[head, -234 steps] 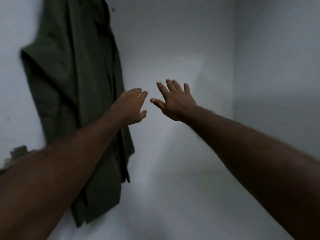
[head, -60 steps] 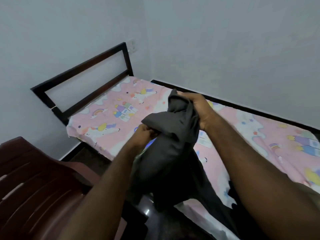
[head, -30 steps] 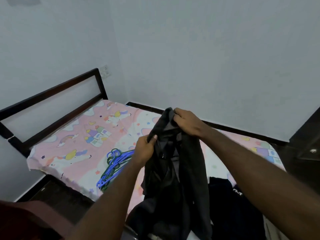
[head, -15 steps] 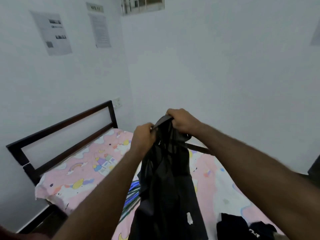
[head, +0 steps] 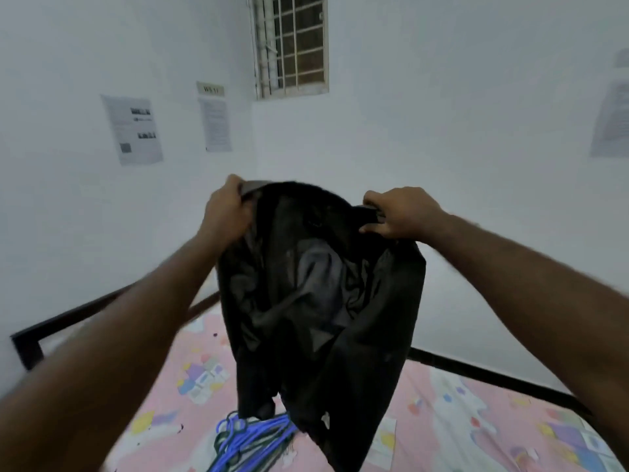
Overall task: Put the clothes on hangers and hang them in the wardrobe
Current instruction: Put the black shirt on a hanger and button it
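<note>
Black garment held up by its top edge over the bed, hangers directly below.

The left hand (head: pixel 227 212) and the right hand (head: pixel 396 212) each have their grip clamped on the upper edge of the black garment (head: pixel 320 301), pinching it at two points set apart, so the top edge runs side to side between them and the long axis of the cloth hangs straight down. Its lower hem dangles just above, perhaps touching, the bundle of blue hangers (head: pixel 252 441) lying on the bed (head: pixel 476 420) with its pink printed sheet. The hangers lie below and slightly left of the cloth, so the left hand looks the nearer one to reach down. Open air surrounds the garment; the dark bed frame (head: pixel 483 374) and the white wall (head: pixel 459 148) stand well behind it.
</note>
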A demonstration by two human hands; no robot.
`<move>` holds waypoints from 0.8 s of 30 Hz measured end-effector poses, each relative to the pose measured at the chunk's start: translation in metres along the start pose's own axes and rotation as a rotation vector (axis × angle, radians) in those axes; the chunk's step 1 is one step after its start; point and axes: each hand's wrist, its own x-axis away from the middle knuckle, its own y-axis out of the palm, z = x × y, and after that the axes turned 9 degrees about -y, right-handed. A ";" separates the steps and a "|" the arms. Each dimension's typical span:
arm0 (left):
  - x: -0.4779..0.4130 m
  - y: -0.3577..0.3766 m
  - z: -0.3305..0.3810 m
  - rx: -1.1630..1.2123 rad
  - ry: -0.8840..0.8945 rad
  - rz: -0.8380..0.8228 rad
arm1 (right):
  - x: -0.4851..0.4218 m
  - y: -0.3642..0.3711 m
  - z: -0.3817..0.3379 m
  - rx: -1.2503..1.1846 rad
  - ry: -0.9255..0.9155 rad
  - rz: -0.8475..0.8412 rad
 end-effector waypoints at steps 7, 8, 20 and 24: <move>-0.021 -0.031 0.026 -0.534 -0.006 0.026 | -0.023 -0.027 0.025 0.040 0.224 0.066; -0.029 -0.035 0.025 -0.358 -0.119 0.063 | -0.031 -0.033 0.023 -0.056 0.269 0.118; -0.015 -0.027 -0.010 0.062 -0.374 0.081 | -0.036 -0.003 0.000 -0.087 0.254 0.164; 0.083 0.004 -0.029 0.263 -0.485 0.292 | 0.023 0.054 -0.030 -0.334 0.206 0.340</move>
